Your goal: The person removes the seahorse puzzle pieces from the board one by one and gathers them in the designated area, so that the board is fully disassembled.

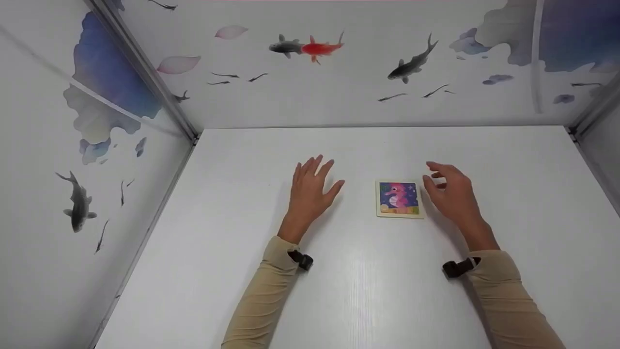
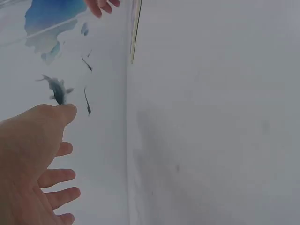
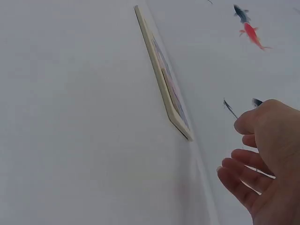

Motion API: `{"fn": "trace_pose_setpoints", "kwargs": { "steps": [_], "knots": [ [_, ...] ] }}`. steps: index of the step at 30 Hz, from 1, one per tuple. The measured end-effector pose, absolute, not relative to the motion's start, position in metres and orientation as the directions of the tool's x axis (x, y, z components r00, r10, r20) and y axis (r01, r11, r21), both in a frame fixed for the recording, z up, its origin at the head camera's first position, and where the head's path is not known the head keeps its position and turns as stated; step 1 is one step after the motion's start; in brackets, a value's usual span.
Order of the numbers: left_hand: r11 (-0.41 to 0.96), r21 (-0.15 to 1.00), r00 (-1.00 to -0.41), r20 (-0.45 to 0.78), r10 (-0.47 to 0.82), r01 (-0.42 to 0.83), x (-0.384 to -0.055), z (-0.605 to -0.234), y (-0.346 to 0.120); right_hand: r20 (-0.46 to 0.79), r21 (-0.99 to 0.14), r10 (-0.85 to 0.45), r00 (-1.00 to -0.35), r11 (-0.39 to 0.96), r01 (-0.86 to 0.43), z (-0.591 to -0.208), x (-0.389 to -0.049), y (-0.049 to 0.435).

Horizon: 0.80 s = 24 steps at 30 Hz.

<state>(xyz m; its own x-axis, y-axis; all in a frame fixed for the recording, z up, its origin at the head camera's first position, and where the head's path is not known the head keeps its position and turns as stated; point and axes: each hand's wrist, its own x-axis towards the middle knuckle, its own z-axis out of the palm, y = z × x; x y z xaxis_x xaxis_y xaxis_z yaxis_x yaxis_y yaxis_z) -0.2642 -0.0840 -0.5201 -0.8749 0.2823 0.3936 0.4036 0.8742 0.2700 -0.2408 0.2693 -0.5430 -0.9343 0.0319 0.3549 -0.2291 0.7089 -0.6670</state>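
Observation:
A small square picture puzzle point(image 1: 399, 199) with a pink seahorse on blue and a pale frame lies flat on the white table. Its thin edge shows in the right wrist view, where the frame point(image 3: 164, 89) is seen nearly side-on. To its left, my left hand point(image 1: 311, 188) is held with fingers spread and nothing in it; the same hand point(image 2: 42, 164) appears with thumb apart in the left wrist view. Just right of the puzzle is my right hand point(image 1: 450, 193), its fingers loosely bent and holding nothing. That hand point(image 3: 262, 164) shows relaxed fingers in the right wrist view.
The white table point(image 1: 348, 281) meets a back wall point(image 1: 358, 97) painted with fish and petals. A similar painted panel point(image 1: 38, 194) stands along the left side, and another wall point(image 1: 603, 121) edges the right. Each wrist wears a dark strap with a small black device point(image 1: 305, 261).

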Motion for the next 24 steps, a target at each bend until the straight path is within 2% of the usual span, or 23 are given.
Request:
{"fn": "trace_pose_setpoints", "kwargs": {
  "steps": [5,10,13,20,24],
  "knots": [
    [0.793,0.398,-0.876,0.344,0.337,0.461,-0.262,-0.522,-0.063,0.263,-0.725,0.016,-0.965,0.663,-0.187,-0.553,-0.241,0.269],
    [0.691,0.578,-0.898,0.216,0.384,0.435,-0.258,-0.522,-0.040,0.138,-0.783,0.018,-0.990,0.615,-0.098,-0.557,-0.240,0.270],
    [0.616,0.651,-0.876,0.168,0.452,0.443,-0.257,-0.525,-0.025,0.078,-0.805,0.025,-0.997,0.591,-0.048,-0.557,-0.238,0.272],
    [0.481,0.696,-0.782,0.190,0.593,0.534,-0.261,-0.530,0.012,0.046,-0.815,0.021,-0.999,0.579,-0.025,-0.560,-0.238,0.272],
    [0.455,0.719,-0.776,0.185,0.603,0.525,-0.267,-0.534,0.027,0.054,-0.809,0.009,-0.999,0.587,-0.038,-0.561,-0.241,0.270]
  ]
}}
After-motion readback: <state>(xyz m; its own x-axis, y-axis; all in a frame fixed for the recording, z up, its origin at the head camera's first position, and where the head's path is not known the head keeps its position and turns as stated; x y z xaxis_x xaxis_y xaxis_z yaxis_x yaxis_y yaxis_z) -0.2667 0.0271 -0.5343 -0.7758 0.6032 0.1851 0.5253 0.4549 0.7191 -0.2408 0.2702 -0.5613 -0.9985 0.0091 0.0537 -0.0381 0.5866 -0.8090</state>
